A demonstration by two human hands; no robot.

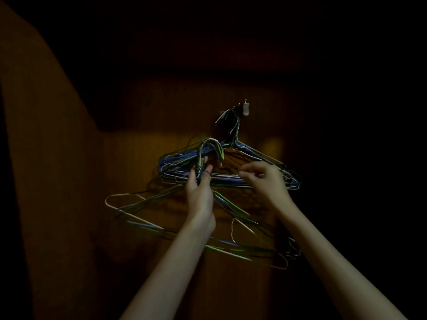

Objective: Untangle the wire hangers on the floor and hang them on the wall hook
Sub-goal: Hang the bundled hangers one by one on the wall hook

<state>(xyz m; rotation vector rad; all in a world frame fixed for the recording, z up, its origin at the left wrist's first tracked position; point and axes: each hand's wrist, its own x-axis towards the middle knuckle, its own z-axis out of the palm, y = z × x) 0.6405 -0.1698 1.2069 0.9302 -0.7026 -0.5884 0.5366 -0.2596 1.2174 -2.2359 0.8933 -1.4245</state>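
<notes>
A small white wall hook [245,109] sits on a dim wooden wall. Several wire hangers [258,158] hang from it by their bunched necks. My left hand [199,188] grips the necks of a second bunch of wire hangers [138,218], white, blue and green, whose hook ends [213,146] curve up just left of the hung ones. Their triangular bodies spread out below my wrists. My right hand [265,179] is raised beside the hung hangers with its fingers curled; in this dark view I cannot make out whether it pinches a wire.
The scene is very dark. A brown wooden panel [57,181] fills the left side and the wall behind the hangers. Nothing else can be made out.
</notes>
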